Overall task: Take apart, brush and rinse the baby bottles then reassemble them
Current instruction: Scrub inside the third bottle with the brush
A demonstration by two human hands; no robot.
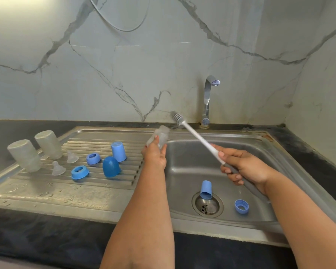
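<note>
No brand, label or readable writing can be made out on any item.

The left hand (155, 156) is raised at the divide between draining board and basin, forearm reaching up from below, and its grip is clamped round the lower part of a clear baby bottle (160, 135), which is tilted away with its far end toward the wall. The right hand (242, 167) is held over the sink basin (184, 171), its grip clamped round the grey handle of a bottle brush (197, 136). The white shaft is angled up and to the left, and the bristle head is seen just above and beside the held bottle, apart from it.

On the ribbed draining board (97, 183), 2 clear bottles (25, 156) are stood upside down at the left. Near them, 2 clear teats (58, 168), 2 blue collar rings (80, 172) and 2 blue caps (111, 166) are set out.

In the basin, a third blue cap (206, 190) is lying at the drain's edge, and a third blue ring (241, 206) is lying to its right. A chrome tap (208, 101) is mounted behind the basin on the dark worktop (27, 235).
</note>
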